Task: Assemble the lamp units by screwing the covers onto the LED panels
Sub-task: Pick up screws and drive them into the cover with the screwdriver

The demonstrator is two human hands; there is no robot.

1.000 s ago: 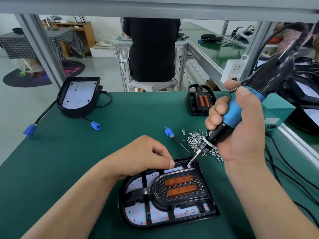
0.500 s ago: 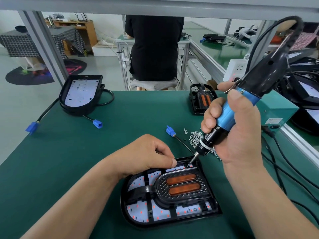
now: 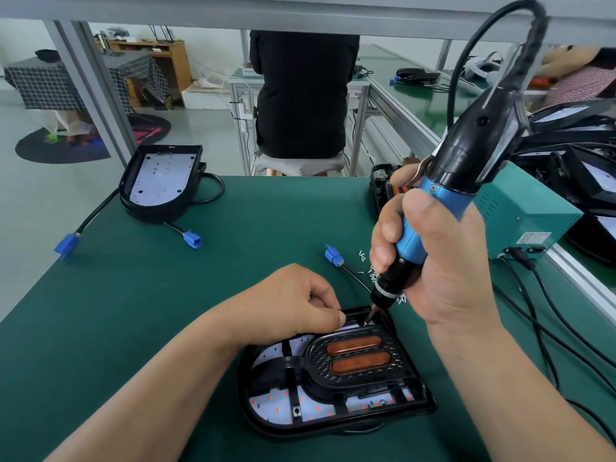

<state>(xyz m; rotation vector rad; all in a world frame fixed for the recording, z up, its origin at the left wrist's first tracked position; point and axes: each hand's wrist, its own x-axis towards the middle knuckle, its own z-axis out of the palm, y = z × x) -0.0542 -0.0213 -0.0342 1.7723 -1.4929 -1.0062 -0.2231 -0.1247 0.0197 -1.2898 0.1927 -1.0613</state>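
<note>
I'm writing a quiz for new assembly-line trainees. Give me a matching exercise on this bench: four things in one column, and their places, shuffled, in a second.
Things
1. electric screwdriver
2. loose screws
3. uncovered LED panel
4. teal box

Places
A. far left of the mat
B. at the mat's right edge
C. gripped in the right hand, tip down on the near lamp unit
D. scattered on the mat, partly behind the right hand

Pairs: 1-C, 2-D, 3-A, 4-B

A wooden cabinet (image 3: 166, 58), a checked-cloth table (image 3: 50, 85) and green-topped benches (image 3: 410, 101) stand on the pale grey floor (image 3: 206, 128)
</note>
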